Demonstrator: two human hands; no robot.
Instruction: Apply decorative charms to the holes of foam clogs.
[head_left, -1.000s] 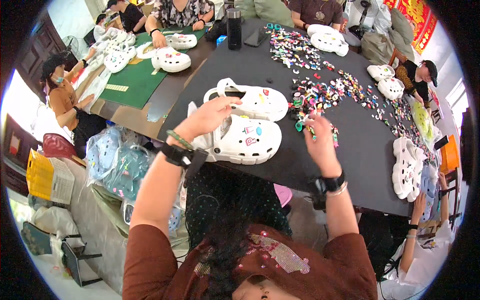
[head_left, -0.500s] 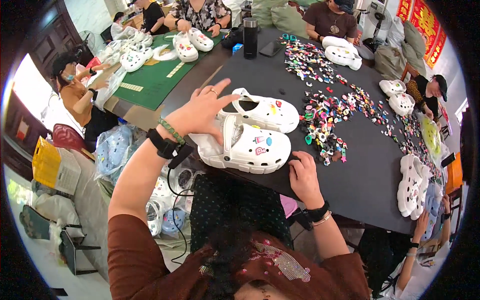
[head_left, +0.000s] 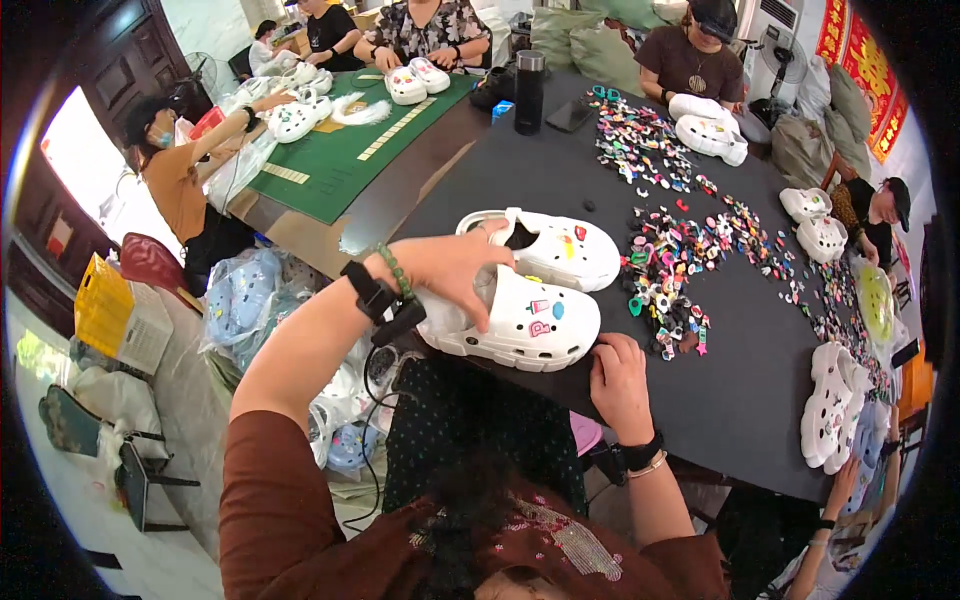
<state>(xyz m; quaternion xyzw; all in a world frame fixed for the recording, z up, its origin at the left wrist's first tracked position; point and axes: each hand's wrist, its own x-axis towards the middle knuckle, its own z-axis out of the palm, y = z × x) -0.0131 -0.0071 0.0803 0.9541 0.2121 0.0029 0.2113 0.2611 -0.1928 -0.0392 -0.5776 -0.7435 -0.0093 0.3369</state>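
A pair of white clogs (head_left: pixel 545 325) with colourful charms lies side by side at the table's near edge, toes pointing right. My left hand (head_left: pixel 450 272) reaches over their heel ends and grips them, thumb against the near clog and fingers at the far one. The heel of the near clog is partly covered by that hand. Just right of the near clog's toe, my right hand (head_left: pixel 622 385) rests on the table edge with loosely bent fingers and nothing visible in them.
Piles of small charms (head_left: pixel 670 270) spread across the dark table (head_left: pixel 740 390). A black bottle (head_left: pixel 529 92) and a phone (head_left: pixel 572 114) stand and lie farther back. Another white pair (head_left: pixel 835 405) sits at the right edge. Several co-workers handle clogs around the tables, one with a green mat (head_left: pixel 330 180).
My left hand has come down from spread fingers above the clogs to a grip on them. My right hand stays beside the toe. The whole view has shifted slightly.
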